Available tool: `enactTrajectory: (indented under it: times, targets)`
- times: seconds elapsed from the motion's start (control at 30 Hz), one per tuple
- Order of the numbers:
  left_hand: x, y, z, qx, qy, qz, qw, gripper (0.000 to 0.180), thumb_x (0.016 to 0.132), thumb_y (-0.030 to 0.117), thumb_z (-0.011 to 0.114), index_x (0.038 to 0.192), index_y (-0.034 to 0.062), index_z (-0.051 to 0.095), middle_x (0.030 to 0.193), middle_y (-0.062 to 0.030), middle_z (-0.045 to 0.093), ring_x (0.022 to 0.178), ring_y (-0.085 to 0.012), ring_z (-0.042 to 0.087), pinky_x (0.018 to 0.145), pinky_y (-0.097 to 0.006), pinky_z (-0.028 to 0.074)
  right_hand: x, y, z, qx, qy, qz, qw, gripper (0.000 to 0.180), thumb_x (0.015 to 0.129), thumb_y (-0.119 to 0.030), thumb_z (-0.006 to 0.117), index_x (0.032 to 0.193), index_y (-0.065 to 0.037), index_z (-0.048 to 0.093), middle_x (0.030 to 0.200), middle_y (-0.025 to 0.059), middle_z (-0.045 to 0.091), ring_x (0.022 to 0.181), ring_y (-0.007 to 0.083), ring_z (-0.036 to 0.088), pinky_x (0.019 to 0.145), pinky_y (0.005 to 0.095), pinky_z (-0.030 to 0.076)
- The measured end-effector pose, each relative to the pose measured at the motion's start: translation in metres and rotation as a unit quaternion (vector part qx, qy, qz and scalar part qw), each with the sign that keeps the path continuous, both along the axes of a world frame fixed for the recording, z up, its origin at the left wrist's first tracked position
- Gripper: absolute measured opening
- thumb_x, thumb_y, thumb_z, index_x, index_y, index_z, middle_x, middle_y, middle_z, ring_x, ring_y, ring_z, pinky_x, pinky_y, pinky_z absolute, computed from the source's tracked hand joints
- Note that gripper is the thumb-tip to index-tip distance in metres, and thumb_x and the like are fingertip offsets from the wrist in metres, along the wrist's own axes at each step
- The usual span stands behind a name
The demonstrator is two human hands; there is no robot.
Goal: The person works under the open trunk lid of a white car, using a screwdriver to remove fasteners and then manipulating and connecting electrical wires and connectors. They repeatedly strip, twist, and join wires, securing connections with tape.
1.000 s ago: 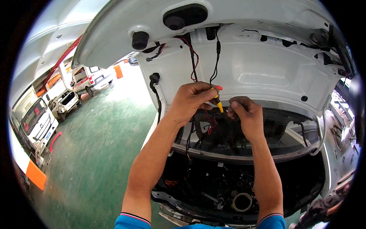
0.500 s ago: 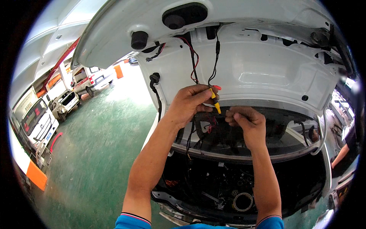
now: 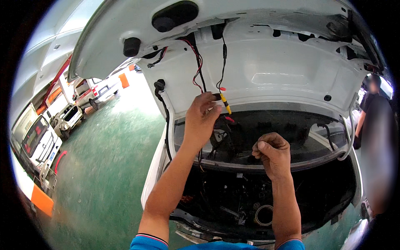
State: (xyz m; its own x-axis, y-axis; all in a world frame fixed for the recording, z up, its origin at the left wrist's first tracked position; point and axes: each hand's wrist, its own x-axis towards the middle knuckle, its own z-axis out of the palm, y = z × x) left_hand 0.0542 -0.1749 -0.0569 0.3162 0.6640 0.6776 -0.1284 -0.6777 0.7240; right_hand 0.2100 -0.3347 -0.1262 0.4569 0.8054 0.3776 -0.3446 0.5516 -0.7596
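My left hand (image 3: 203, 118) is raised in front of the raised white tailgate, fingers curled around a black wiring harness (image 3: 202, 77) with thin red wires beside it. The fingers hide the gripped part. Just right of these fingers a yellow connector (image 3: 226, 103) with black in its middle hangs tilted from a thin black cable (image 3: 223, 62). A small red piece sits at its upper end, and another red piece (image 3: 229, 119) shows below. Lower and to the right, my right hand (image 3: 273, 150) is closed in a pinch, apart from the wires; anything inside it is hidden.
The white tailgate (image 3: 283, 62) and its dark window (image 3: 283, 129) span the space before me. Below lies the dark trunk, with a round ring (image 3: 264, 215) in it. A person (image 3: 377, 125) stands at the right. Damaged vehicles (image 3: 37, 137) are parked at the left on green floor.
My left hand has let go of the yellow connector, which now hangs beside it. My right hand has dropped lower, away from the connector. The person at the right has come further into view.
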Motion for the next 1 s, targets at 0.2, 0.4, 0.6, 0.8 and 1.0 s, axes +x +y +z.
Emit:
enactTrajectory:
  times: [0.2, 0.4, 0.6, 0.8, 1.0]
  targets:
    - [-0.023, -0.093, -0.025, 0.127, 0.104, -0.069, 0.984, 0.033, 0.08, 0.01, 0.08, 0.11, 0.0031, 0.069, 0.112, -0.0138, 0.069, 0.097, -0.021, 0.069, 0.078, -0.035, 0.056, -0.011, -0.006, -0.009, 0.049, 0.045, 0.053, 0.996, 0.02, 0.081, -0.011, 0.082, 0.087, -0.003, 0.065, 0.079, 0.0056, 0.065, 0.069, 0.0147, 0.062, 0.062, 0.0292, 0.051]
    - [-0.008, -0.118, -0.051, 0.196, 0.023, -0.066, 0.978, 0.031, 0.079, 0.009, 0.082, 0.108, 0.0041, 0.07, 0.102, -0.0123, 0.072, 0.088, -0.0211, 0.072, 0.073, -0.032, 0.057, -0.022, -0.021, -0.018, 0.026, 0.018, 0.025, 0.999, 0.02, 0.083, -0.013, 0.081, 0.089, -0.003, 0.065, 0.08, 0.0043, 0.065, 0.071, 0.0118, 0.06, 0.063, 0.0273, 0.049]
    - [-0.011, -0.129, -0.057, 0.143, 0.038, -0.086, 0.985, 0.011, 0.087, 0.006, 0.074, 0.097, 0.0009, 0.072, 0.094, -0.0108, 0.073, 0.081, -0.0188, 0.072, 0.071, -0.03, 0.056, -0.021, -0.031, -0.031, 0.029, 0.019, 0.036, 0.999, 0.021, 0.083, -0.014, 0.081, 0.088, -0.003, 0.064, 0.08, 0.0045, 0.065, 0.07, 0.0125, 0.061, 0.062, 0.0273, 0.049]
    - [-0.017, -0.134, -0.074, -0.008, 0.116, -0.13, 0.985, 0.018, 0.094, 0.018, 0.07, 0.096, -0.0002, 0.069, 0.088, -0.007, 0.071, 0.077, -0.0137, 0.067, 0.068, -0.028, 0.053, -0.02, -0.041, -0.056, 0.014, 0.042, 0.092, 0.995, 0.023, 0.082, -0.014, 0.082, 0.089, -0.003, 0.064, 0.082, 0.006, 0.066, 0.069, 0.0134, 0.061, 0.062, 0.0284, 0.051]
    - [-0.028, -0.142, -0.129, -0.161, 0.162, -0.134, 0.964, 0.021, 0.099, 0.024, 0.065, 0.097, 0.0025, 0.066, 0.084, -0.0025, 0.065, 0.079, -0.0086, 0.059, 0.07, -0.027, 0.049, -0.031, -0.069, -0.095, -0.039, 0.008, 0.068, 0.997, 0.023, 0.081, -0.005, 0.081, 0.098, 0.0, 0.066, 0.091, 0.0083, 0.07, 0.083, 0.0159, 0.068, 0.074, 0.0301, 0.057]
